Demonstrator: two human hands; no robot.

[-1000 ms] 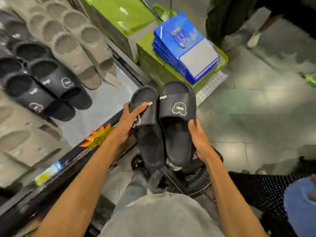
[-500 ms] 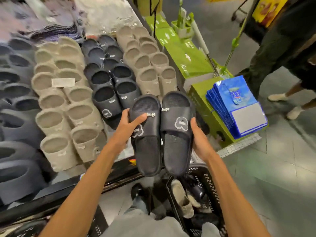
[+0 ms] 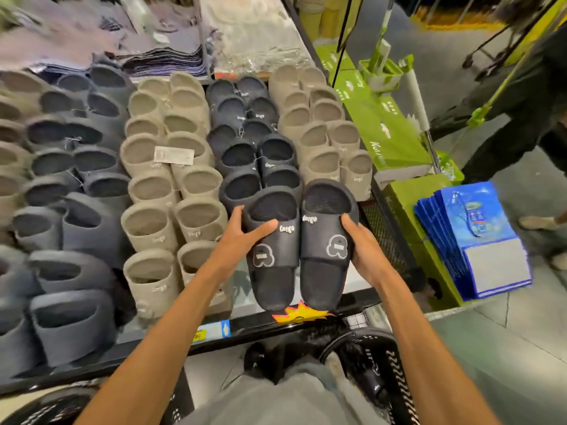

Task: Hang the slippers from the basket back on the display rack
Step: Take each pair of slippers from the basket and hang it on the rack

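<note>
Black slippers (image 3: 322, 271) are being held paired, left grip (image 3: 233, 240) and right grip (image 3: 363, 250) clasping one each, likely matching them to the dark row (image 3: 245, 154).

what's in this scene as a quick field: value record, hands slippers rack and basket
held item: black slipper pair, side by side, toe ends up, grey badge on each strap
left hand: grips the left slipper's outer edge, thumb across its strap
right hand: grips the right slipper's outer edge
position: in front of the racked black slippers, low on the display rack
basket: black, below the right forearm, contents unclear
nearby: beige slippers, blue bags, green boxes
</note>
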